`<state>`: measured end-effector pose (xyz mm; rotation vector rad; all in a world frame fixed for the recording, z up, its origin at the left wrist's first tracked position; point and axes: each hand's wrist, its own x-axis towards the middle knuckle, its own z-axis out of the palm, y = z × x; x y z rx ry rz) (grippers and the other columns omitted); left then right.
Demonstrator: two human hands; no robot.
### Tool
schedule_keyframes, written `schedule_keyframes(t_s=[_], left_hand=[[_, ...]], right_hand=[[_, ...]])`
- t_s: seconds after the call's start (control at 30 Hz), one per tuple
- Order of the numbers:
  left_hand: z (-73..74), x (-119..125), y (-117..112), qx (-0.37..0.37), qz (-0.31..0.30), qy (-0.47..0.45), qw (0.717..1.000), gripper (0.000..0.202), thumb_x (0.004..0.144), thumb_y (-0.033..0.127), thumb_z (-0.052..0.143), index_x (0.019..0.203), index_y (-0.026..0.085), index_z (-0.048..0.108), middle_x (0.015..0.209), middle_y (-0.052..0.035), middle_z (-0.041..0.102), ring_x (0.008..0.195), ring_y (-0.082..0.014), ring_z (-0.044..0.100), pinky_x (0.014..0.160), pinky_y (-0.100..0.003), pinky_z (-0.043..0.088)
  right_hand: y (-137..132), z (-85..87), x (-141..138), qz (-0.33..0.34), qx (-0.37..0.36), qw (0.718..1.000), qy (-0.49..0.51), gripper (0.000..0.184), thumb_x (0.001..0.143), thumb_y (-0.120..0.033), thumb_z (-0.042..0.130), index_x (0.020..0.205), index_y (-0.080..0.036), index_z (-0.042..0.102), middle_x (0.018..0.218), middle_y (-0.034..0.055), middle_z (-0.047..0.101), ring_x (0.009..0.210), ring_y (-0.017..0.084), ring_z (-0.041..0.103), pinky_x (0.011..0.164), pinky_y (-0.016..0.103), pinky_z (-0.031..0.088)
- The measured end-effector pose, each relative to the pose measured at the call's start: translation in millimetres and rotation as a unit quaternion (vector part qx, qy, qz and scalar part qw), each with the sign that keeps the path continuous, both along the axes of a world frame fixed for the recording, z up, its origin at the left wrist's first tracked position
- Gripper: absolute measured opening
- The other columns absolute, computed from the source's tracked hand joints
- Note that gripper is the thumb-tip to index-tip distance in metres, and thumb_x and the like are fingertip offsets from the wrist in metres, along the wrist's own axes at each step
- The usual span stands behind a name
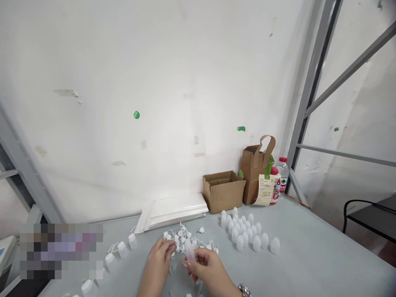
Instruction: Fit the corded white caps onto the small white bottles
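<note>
My right hand point(206, 266) grips a translucent plastic bottle point(190, 251), tilted, between thumb and fingers. Close to its left, my left hand point(159, 258) has its fingers curled together at the edge of a pile of small white caps point(181, 237) with strap-like tails. Whatever is between the left fingertips is too small to make out. Loose white pieces also lie below and between the hands. To the right, several translucent rounded bottles point(246, 229) stand in a group. On the left, several capped white bottles point(111, 260) stand in a slanting row.
White flat packs point(173, 209) are stacked against the wall. Beside them stand an open cardboard box point(225, 197), a brown paper bag point(250, 175) and a water bottle point(282, 171). A metal frame point(301, 111) rises at the right. One area at lower left is pixelated.
</note>
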<state>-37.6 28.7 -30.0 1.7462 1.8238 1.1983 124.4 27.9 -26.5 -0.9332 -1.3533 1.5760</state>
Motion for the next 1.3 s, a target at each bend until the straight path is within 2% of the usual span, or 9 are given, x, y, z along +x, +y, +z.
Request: schedule_keyframes(t_s=[0.2,0.4,0.5,0.7,0.87,0.97,1.07,1.17,1.3], left_hand=[[7.2,3.2,-5.7,-0.032,0.016,0.014,0.999,0.02,0.077,0.034,0.048,0.076,0.027,0.067,0.085,-0.0044,0.067,0.085,-0.0256,0.062,0.077,-0.038,0.044],[14.2,-2.2,-5.2,-0.034,0.058,-0.022,0.998,0.031,0.077,0.043,0.046,0.094,0.023,0.063,0.097,-0.0069,0.064,0.083,-0.0246,0.062,0.08,-0.039,0.045],[20.9,-3.3,-7.6,-0.024,0.07,-0.033,0.997,0.03,0.075,0.045,0.049,0.092,0.024,0.063,0.096,-0.0065,0.063,0.079,-0.0247,0.061,0.077,-0.038,0.046],[13.7,5.6,-8.4,-0.003,-0.002,0.012,1.0,0.018,0.072,0.039,0.056,0.081,0.027,0.066,0.083,-0.0036,0.062,0.087,-0.0262,0.058,0.081,-0.039,0.043],[2.8,13.4,-2.2,-0.009,-0.018,-0.017,1.0,0.014,0.071,0.036,0.059,0.072,0.026,0.069,0.078,-0.0052,0.061,0.084,-0.0275,0.057,0.081,-0.041,0.041],[4.4,13.4,-0.4,0.004,-0.023,-0.036,0.999,0.016,0.07,0.035,0.06,0.064,0.026,0.071,0.075,-0.0052,0.059,0.08,-0.0264,0.056,0.08,-0.04,0.042],[12.9,11.7,-2.7,0.026,0.01,-0.086,0.996,0.017,0.068,0.038,0.061,0.065,0.025,0.072,0.086,-0.0073,0.06,0.088,-0.0276,0.056,0.078,-0.039,0.044],[24.5,11.2,-7.7,0.024,0.03,-0.244,0.969,0.02,0.063,0.042,0.066,0.067,0.023,0.072,0.092,-0.0075,0.066,0.095,-0.0279,0.058,0.081,-0.037,0.045],[31.4,15.0,-13.1,-0.087,-0.004,-0.489,0.868,0.028,0.055,0.039,0.075,0.074,0.018,0.071,0.078,-0.0065,0.075,0.083,-0.0233,0.066,0.077,-0.033,0.048]], right_hand=[[-1.9,8.4,2.3,-0.01,-0.005,1.0,-0.011,0.054,0.051,-0.064,0.068,0.063,-0.013,0.06,0.049,-0.0036,0.049,0.042,0.008,0.04,0.044,0.022,0.036],[1.7,26.9,13.3,-0.081,0.002,0.996,-0.027,0.057,0.052,-0.071,0.062,0.058,-0.015,0.053,0.051,-0.0033,0.047,0.044,0.009,0.04,0.045,0.022,0.035],[3.2,30.6,16.4,-0.098,0.01,0.995,-0.032,0.056,0.053,-0.071,0.061,0.057,-0.016,0.051,0.051,-0.003,0.047,0.045,0.009,0.04,0.046,0.023,0.035],[1.2,27.4,13.4,-0.081,0.005,0.996,-0.027,0.056,0.054,-0.071,0.061,0.058,-0.016,0.053,0.052,-0.0031,0.047,0.044,0.009,0.04,0.046,0.024,0.036],[1.9,19.1,10.0,-0.068,0.0,0.997,-0.022,0.057,0.052,-0.072,0.062,0.06,-0.016,0.052,0.05,-0.0037,0.047,0.042,0.008,0.039,0.044,0.022,0.033],[2.2,16.2,8.9,-0.055,-0.001,0.998,-0.027,0.058,0.052,-0.072,0.061,0.063,-0.015,0.055,0.051,-0.0037,0.047,0.043,0.008,0.039,0.045,0.022,0.033],[1.2,14.2,7.7,-0.048,0.007,0.998,-0.036,0.056,0.054,-0.068,0.063,0.068,-0.014,0.057,0.053,-0.0037,0.047,0.046,0.009,0.04,0.046,0.022,0.034],[-0.9,12.0,5.5,-0.047,0.031,0.995,-0.083,0.039,0.06,-0.052,0.066,0.066,-0.015,0.056,0.052,-0.0037,0.048,0.049,0.01,0.04,0.048,0.022,0.032],[-4.3,9.0,1.8,-0.059,0.068,0.98,-0.175,0.018,0.059,-0.027,0.065,0.059,-0.017,0.049,0.052,-0.0056,0.042,0.051,0.01,0.038,0.049,0.022,0.029]])
